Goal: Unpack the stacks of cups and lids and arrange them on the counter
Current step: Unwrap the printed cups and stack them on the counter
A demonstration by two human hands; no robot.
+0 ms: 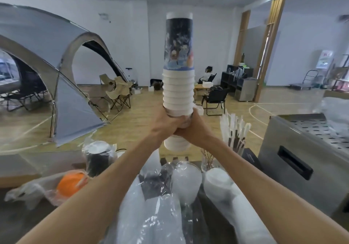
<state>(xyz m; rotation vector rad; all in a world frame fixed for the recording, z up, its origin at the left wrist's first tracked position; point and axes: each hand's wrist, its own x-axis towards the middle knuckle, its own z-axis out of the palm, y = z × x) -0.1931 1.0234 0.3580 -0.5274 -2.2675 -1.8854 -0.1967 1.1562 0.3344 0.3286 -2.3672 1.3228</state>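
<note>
A tall stack of paper cups (pixel 178 90) is held upright in front of me, upside down, with a dark printed cup at its top and white rims below. My left hand (pixel 166 124) and my right hand (pixel 194 128) both grip the stack near its lower part, fingers curled round it from either side. A few white rims (pixel 176 144) show below the hands. On the counter beneath lie plastic-wrapped sleeves of clear cups (pixel 160 211), a wrapped sleeve of white lids (pixel 222 185) and a wrapped stack of dark lids (pixel 98 158).
An orange object in a plastic bag (pixel 70 184) lies at the left of the counter. Wrapped straws (pixel 236 130) stand in a holder at the right, beside a steel machine (pixel 306 149). A tent and folding chairs fill the room behind.
</note>
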